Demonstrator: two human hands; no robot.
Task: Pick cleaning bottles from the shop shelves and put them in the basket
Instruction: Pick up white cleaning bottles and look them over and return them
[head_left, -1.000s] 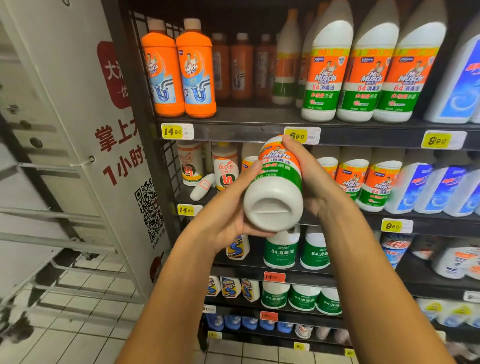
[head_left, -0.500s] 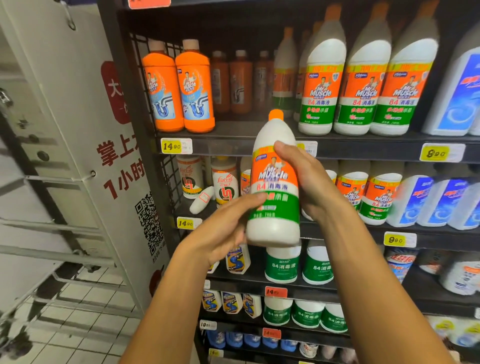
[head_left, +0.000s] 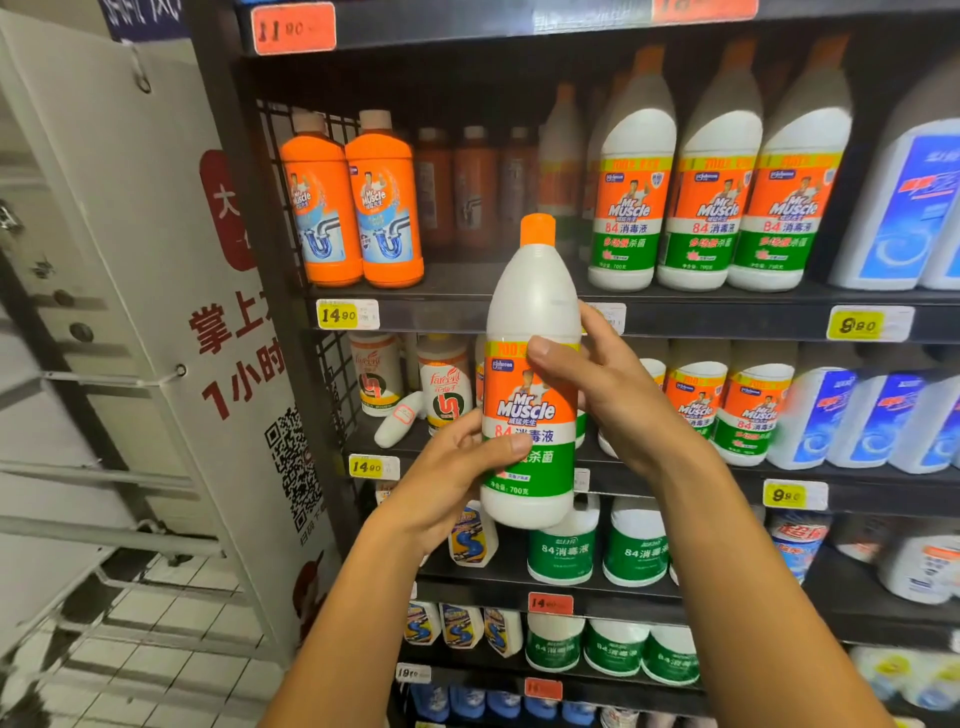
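A white Mr Muscle bottle (head_left: 530, 312) with an orange cap and an orange and green label stands upright in the air in front of the shelves. My left hand (head_left: 447, 478) grips its lower part from the left, thumb across the green band. My right hand (head_left: 608, 384) holds its upper label from the right, thumb on the front. Three matching bottles (head_left: 717, 208) stand on the shelf above. No basket is in view.
Dark shelves (head_left: 467, 312) carry two orange drain-cleaner bottles (head_left: 353, 208), blue-labelled white bottles (head_left: 904, 208), green-labelled bottles (head_left: 561, 551) lower down and yellow price tags. A white sign panel (head_left: 171, 312) and metal rails (head_left: 78, 493) stand left, over a tiled floor.
The bottle has turned from lying tilted with its base towards me to standing upright with the label facing me, and it has risen. Both hands kept hold of it.
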